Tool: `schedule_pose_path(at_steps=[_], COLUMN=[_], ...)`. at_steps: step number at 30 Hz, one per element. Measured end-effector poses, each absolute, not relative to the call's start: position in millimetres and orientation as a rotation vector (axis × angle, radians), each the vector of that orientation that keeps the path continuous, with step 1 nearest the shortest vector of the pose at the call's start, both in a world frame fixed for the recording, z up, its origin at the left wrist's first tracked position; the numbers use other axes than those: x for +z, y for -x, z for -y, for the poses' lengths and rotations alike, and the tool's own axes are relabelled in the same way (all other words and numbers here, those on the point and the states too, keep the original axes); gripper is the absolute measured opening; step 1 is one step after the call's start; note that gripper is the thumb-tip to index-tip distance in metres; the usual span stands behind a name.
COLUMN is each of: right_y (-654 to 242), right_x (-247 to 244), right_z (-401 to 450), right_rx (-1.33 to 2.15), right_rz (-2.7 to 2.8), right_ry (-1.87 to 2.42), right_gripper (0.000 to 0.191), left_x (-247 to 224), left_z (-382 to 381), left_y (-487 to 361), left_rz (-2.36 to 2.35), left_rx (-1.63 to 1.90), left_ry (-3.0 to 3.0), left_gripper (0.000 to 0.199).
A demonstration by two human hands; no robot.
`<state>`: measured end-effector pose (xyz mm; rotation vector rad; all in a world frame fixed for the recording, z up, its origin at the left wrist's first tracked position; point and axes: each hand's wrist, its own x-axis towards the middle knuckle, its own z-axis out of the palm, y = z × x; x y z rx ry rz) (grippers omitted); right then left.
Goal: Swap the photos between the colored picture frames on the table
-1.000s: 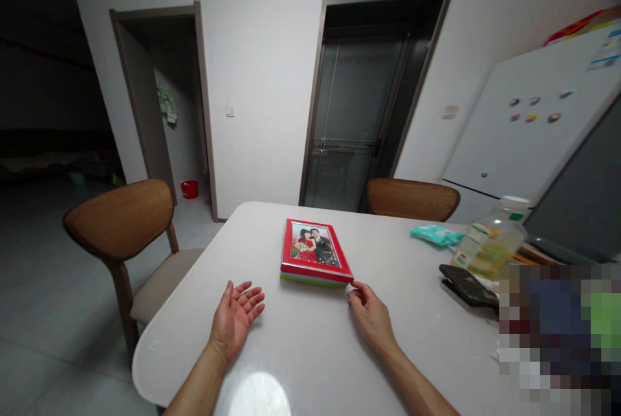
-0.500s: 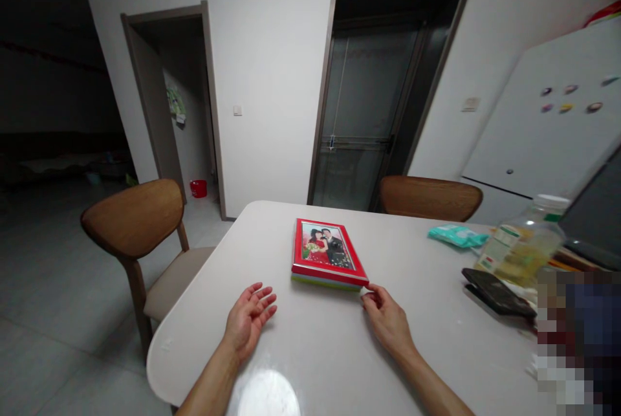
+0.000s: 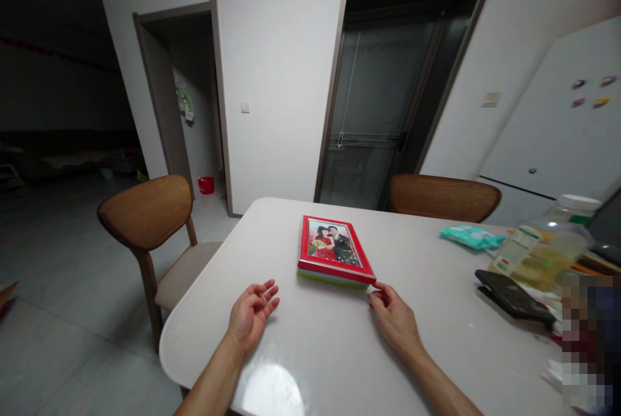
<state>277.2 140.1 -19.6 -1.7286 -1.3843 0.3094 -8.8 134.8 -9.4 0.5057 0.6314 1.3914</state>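
Note:
A red picture frame [image 3: 334, 252] with a photo of two people lies face up on the white table [image 3: 320, 351]. Beneath it shows a layer with light blue and yellow-green edges. At the frame's near right corner is my right hand [image 3: 395, 316], its fingertips touching or almost touching that corner, fingers partly curled and nothing held. My left hand [image 3: 253, 317] rests palm up on the table, left of and nearer than the frame. Its fingers are apart and loosely bent, and it holds nothing.
On the right are a teal packet [image 3: 471, 237], a large clear bottle [image 3: 543, 248] with yellowish contents and a dark flat object [image 3: 514, 296]. Wooden chairs stand at the left [image 3: 150, 212] and beyond the far edge [image 3: 444, 197].
The whole view has shifted, so the table and frame appear slightly further right. The fingers of my left hand look a little more bent. My right hand stays at the frame's corner.

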Motion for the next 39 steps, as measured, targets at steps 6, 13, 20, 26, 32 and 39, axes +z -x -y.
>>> schedule_pose_path(at_steps=[6, 13, 20, 26, 32, 39], right_y=[-278.8, -279.8, -277.8, -277.2, -279.4, -280.5], right_x=[-20.9, -23.5, -20.3, -19.5, -23.6, -26.0], right_z=[-140.9, -141.3, -139.9, -139.2, -141.2, -143.8], right_rx=[0.295, 0.312, 0.284, 0.29, 0.287, 0.295], right_rz=[1.374, 1.39, 1.381, 1.39, 1.367, 1.371], right_ry=[1.72, 1.73, 1.729, 1.744, 1.741, 1.723], right_gripper=[0.041, 0.04, 0.04, 0.043, 0.04, 0.038], left_x=[-9.8, -7.0, -11.0, -10.4, -5.9, -5.0], left_z=[-135.1, -133.9, -133.5, -133.7, -131.0, -131.5], left_y=[9.8, 8.4, 11.5, 12.8, 9.9, 10.5], left_rz=[-0.59, -0.538, -0.524, -0.522, -0.489, -0.471], left_rx=[1.406, 1.422, 1.42, 1.421, 1.41, 1.389], left_ry=[-0.506, -0.49, -0.468, -0.447, -0.46, -0.475], left_gripper=[0.022, 0.019, 0.018, 0.019, 0.019, 0.019])
